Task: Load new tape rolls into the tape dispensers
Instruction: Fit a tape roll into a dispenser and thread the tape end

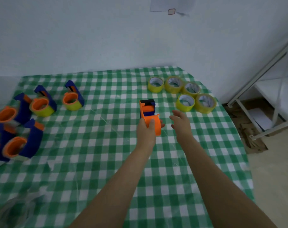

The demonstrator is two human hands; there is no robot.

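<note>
Bare tabletop (98, 162) runs wide through the middle. Loaded dispensers (23, 111) crowd the left edge, tape rolls (173, 88) cluster far right, and only a small gap separates them from the right grip (181, 124).

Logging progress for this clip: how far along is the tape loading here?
Done: two dispensers on the left carry yellow rolls; other dispensers beside them are too blurred to judge. In hand: the left hand grips an empty dispenser, the open right hand stretched towards the loose rolls. Left: five loose rolls lie unloaded.
</note>
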